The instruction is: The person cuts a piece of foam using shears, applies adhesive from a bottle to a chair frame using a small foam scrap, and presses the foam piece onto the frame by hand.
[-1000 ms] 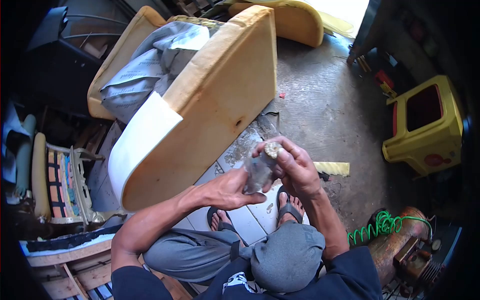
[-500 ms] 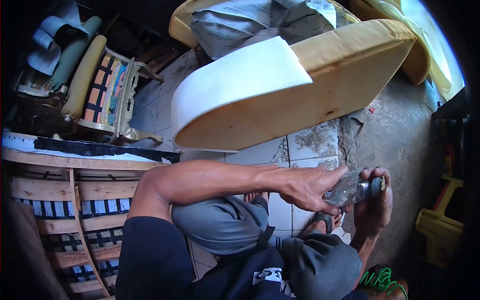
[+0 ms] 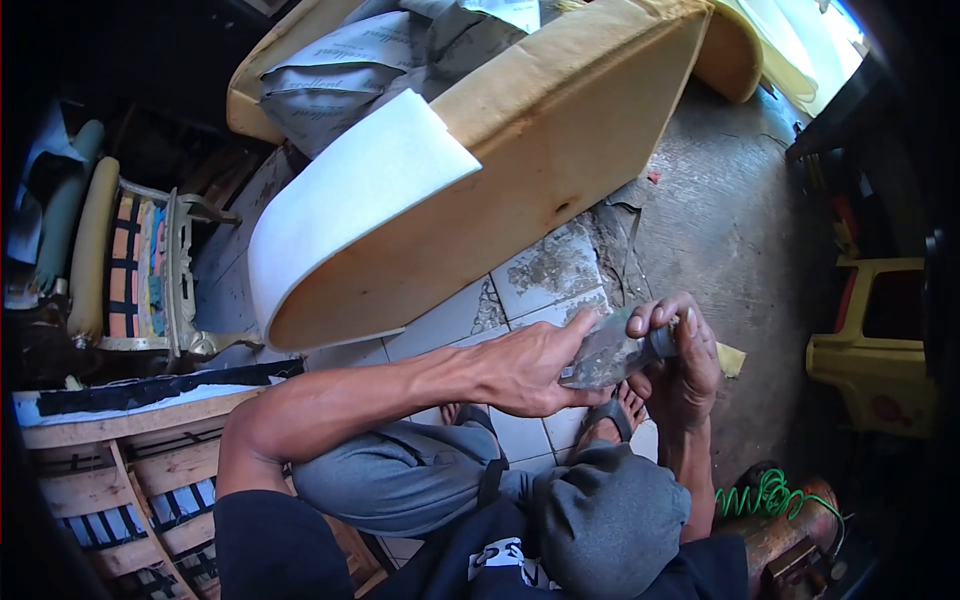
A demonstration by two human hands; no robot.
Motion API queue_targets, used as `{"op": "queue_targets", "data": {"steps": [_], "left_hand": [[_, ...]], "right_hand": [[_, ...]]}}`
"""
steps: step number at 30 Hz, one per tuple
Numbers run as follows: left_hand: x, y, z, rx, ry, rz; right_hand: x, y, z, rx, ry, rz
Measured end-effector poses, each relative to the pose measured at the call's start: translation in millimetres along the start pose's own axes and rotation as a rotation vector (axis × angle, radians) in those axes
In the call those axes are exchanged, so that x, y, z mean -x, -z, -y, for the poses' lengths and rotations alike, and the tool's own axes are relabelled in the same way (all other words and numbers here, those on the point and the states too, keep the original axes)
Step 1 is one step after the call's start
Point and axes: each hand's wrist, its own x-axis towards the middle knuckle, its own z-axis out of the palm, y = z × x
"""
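Observation:
Between my two hands is a clear, grimy plastic bottle [image 3: 603, 352] with a dark neck or cap, lying roughly sideways above my feet. My left hand [image 3: 530, 368] is closed round its base end. Curled about the neck end are the fingers of my right hand [image 3: 690, 365], which partly hide the cap. Beyond the hands, a large tan upholstery piece [image 3: 520, 200] rests on the floor, a white padding sheet [image 3: 350, 195] wrapped around its rounded end. Neither hand touches it.
At left stand an ornate chair frame [image 3: 185, 275] and a wooden slatted frame [image 3: 140, 440]. A green coiled hose [image 3: 770, 492] lies on a rusty tank [image 3: 800, 535] at lower right. A yellow plastic object [image 3: 870, 345] is at right. Grey wrapping [image 3: 335, 80] covers something behind the upholstery piece.
The view has turned, so the surroundings sit further left and tilt. Both hands still hold the bottle, and the right fingers have shifted around its neck end.

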Motion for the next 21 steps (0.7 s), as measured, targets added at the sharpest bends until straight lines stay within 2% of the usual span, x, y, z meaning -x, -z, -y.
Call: {"op": "queue_targets", "data": {"steps": [1,3,5,7,8,9,11,12,16,18,21], "left_hand": [[-1,-1,-2,0.003,-0.019,0.019],[-4,1,-7,-0.019,0.090,0.065],[-7,-4,-5,-0.049,0.071,0.105],[-9,1,-5,0.004,0.166,0.128],[-11,1,3,-0.038,0.121,0.103],[-12,-3,16,-0.046,0.114,0.115],[-15,-5,38,-0.003,-0.156,-0.173],[-13,-1,31,-0.039,-0.087,-0.143],[-11,3,8,-0.110,-0.039,-0.129],[-10,5,-9,-0.137,0.188,-0.040],[-8,3,-3,-0.054,0.130,0.035]], "right_hand": [[-1,0,1,0.001,-0.001,-0.011],[-2,-2,2,0.019,-0.020,-0.083],[-4,6,2,0.025,-0.097,-0.146],[-4,-1,1,-0.017,-0.105,-0.154],[-4,14,-5,-0.137,-0.066,0.019],[-2,10,-3,-0.136,-0.052,0.011],[-7,-2,0,-0.229,-0.030,-0.035],[-6,3,4,-0.160,-0.070,0.033],[-11,8,3,-0.089,-0.054,-0.023],[-10,9,-1,-0.055,-0.037,-0.048],[-11,6,-2,-0.020,-0.032,-0.079]]}}
